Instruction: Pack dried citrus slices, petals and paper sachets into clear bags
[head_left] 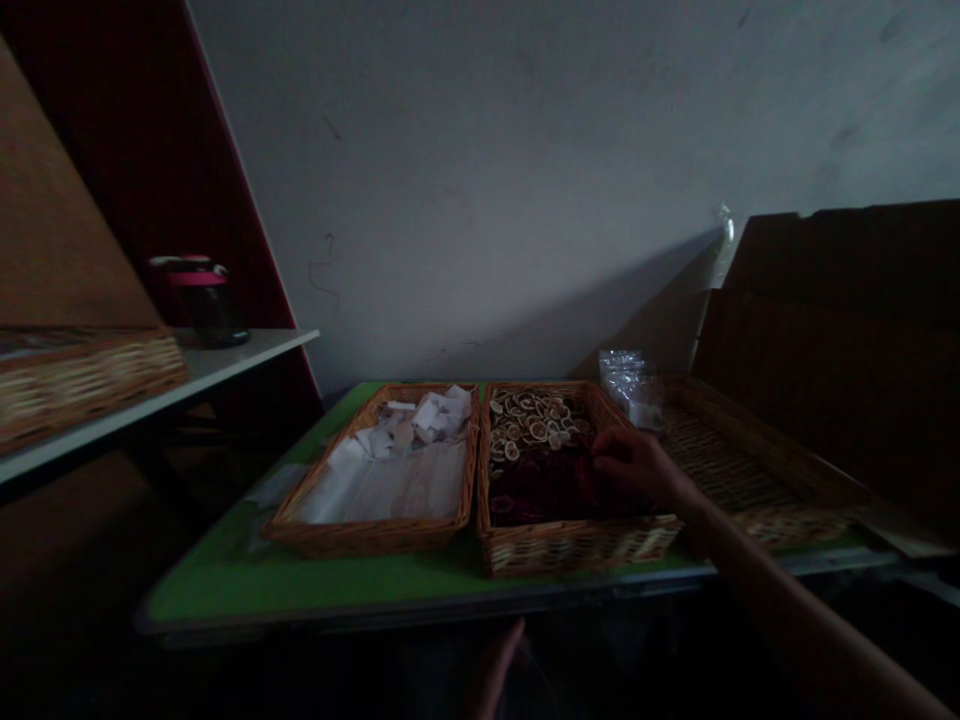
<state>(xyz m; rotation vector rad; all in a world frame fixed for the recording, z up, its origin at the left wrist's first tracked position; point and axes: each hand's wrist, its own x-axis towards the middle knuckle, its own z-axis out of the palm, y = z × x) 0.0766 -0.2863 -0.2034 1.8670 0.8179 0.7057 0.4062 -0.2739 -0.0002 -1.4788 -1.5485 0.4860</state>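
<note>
My right hand (630,468) reaches into the middle wicker basket (577,546), its fingers closed in a pinch at the dark red dried pieces (540,485). Whatever lies between the fingertips is too dark to make out. Behind those pieces, the same basket holds pale-rimmed dried fruit slices (536,425). Below the table's front edge, only part of my left hand (504,655) shows, with the thumb pointing up. Its other fingers are hidden in shadow. A faint thin line beside it is too dim to identify.
The left wicker basket (367,538) holds white paper pieces (431,415) and clear packets (390,485). Right of the middle basket stand a shiny clear bag (624,375) and another wicker basket (720,450), below a large cardboard box (840,370). A shelf (262,350) carries a dark bottle (210,305).
</note>
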